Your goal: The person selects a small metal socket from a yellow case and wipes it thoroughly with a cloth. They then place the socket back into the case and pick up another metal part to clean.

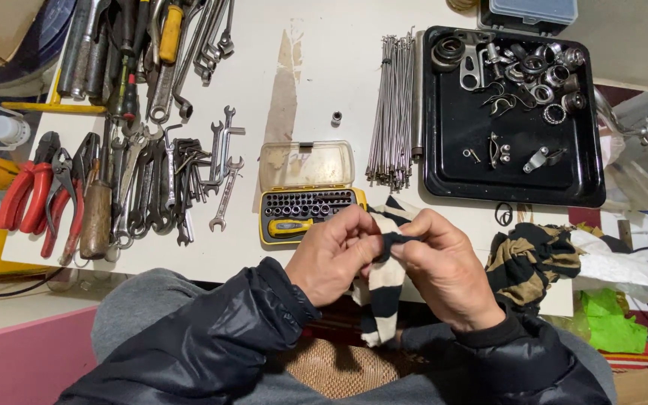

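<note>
Striped soft cloth (pixel 386 281) bunched between both hands (pixel 388 251)

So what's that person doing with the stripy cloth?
A person sits at a white table, holding a black-and-cream striped cloth with both hands. The left hand and right hand pinch it together near its top. Just behind sit an open yellow bit set, a bundle of spokes and a black tray of metal parts.

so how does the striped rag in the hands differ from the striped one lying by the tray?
The held rag has black and cream stripes, hangs down, and is pinched by the left hand and right hand. The other rag has black and tan stripes, lies crumpled on the table, untouched. Both are striped cloth.
</note>
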